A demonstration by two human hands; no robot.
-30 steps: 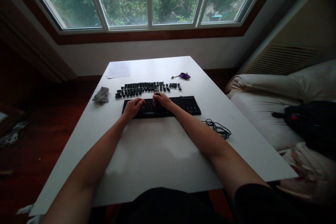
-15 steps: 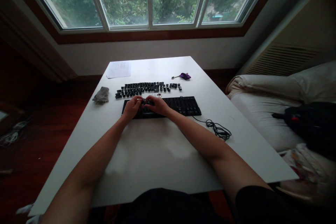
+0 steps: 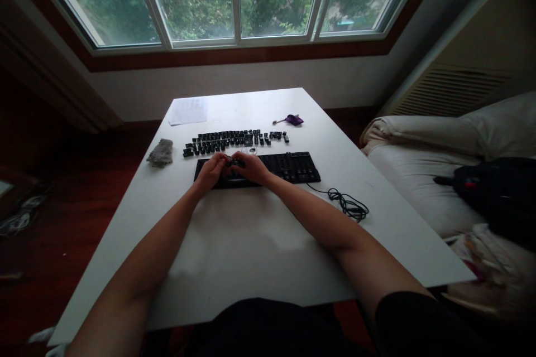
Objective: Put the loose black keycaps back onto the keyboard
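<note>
A black keyboard (image 3: 293,167) lies on the white table, its left half partly covered by both hands. My left hand (image 3: 210,172) is over its left end, fingers curled and closed. My right hand (image 3: 251,168) is close beside it, fingers bent down with the tips near those of the left. Whatever small thing may be between the fingertips is hidden. Just behind the keyboard lies a small ring-shaped tool (image 3: 253,151), possibly a wire keycap puller. Rows of loose black keycaps (image 3: 226,138) stand farther back.
A grey cloth (image 3: 159,153) lies at the left edge of the table (image 3: 251,245), a sheet of paper (image 3: 188,111) at the back left. A brush with a purple part (image 3: 295,120) is at the back right. The coiled keyboard cable (image 3: 349,204) rests beside my right forearm.
My right hand has let go of the small ring-shaped tool, which now lies behind the keyboard. It has moved left and nearer, to the fingers of my left hand.
</note>
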